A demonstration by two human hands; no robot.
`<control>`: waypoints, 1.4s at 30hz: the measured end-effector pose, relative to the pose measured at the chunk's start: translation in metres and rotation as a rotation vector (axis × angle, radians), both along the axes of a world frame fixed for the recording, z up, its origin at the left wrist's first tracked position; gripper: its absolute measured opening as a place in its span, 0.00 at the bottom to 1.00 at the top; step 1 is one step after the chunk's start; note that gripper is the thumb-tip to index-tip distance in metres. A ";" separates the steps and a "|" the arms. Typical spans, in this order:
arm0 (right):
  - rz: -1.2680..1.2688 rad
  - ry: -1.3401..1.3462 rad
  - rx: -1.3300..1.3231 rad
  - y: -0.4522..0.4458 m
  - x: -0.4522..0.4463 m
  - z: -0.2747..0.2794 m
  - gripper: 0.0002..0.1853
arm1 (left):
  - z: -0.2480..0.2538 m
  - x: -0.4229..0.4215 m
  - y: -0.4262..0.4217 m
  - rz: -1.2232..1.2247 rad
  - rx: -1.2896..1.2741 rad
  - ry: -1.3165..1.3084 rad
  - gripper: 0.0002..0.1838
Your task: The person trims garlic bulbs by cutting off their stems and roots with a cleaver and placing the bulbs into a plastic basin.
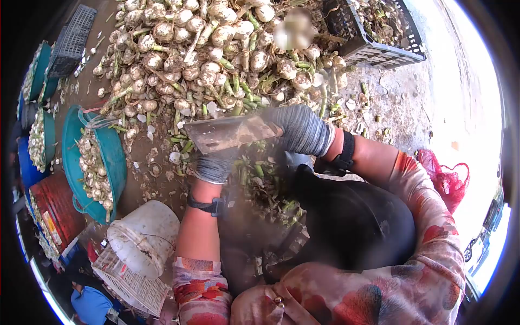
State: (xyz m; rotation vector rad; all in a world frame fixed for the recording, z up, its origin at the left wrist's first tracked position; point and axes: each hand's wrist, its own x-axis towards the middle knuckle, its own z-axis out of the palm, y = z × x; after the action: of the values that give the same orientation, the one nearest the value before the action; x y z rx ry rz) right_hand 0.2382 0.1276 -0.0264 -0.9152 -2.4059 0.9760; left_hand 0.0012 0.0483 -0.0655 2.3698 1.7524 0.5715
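My right hand (304,129), in a grey knit glove, is closed around the handle end of a cleaver (230,134). The broad, dirt-smeared blade points left across the front of a heap of garlic bulbs (216,51) with cut green stems. Just below the blade is my gloved left hand (214,167). Its fingers are hidden or blurred there, so I cannot see what they hold, if anything. Beneath both hands, cut green stalks (262,179) lie scattered between my legs.
A teal basin (116,162) with garlic stands at the left, by a white bucket (143,235) and a white crate (130,279). A black crate (374,51) of scraps sits at upper right. A red net bag (447,179) lies right. A person in blue (91,304) is at lower left.
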 end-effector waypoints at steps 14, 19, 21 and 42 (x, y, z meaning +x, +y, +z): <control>-0.080 0.135 -0.426 0.007 -0.051 0.010 0.15 | 0.024 0.017 -0.043 0.525 -0.354 -1.408 0.33; 0.094 0.089 -0.268 -0.022 -0.049 -0.015 0.15 | 0.019 0.026 -0.043 0.519 -0.632 -2.345 0.32; 0.120 0.023 -0.230 -0.024 -0.047 -0.015 0.16 | 0.018 0.019 -0.042 0.472 -0.593 -2.211 0.31; 0.439 -0.054 0.057 -0.015 -0.039 0.019 0.12 | -0.018 -0.022 -0.097 0.254 -0.777 -1.328 0.22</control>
State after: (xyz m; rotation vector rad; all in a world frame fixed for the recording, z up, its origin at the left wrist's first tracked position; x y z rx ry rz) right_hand 0.1996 0.1123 -0.0070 -0.4004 -2.7283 1.0305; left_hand -0.0205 -0.0487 -0.0832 0.8064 1.2005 0.9318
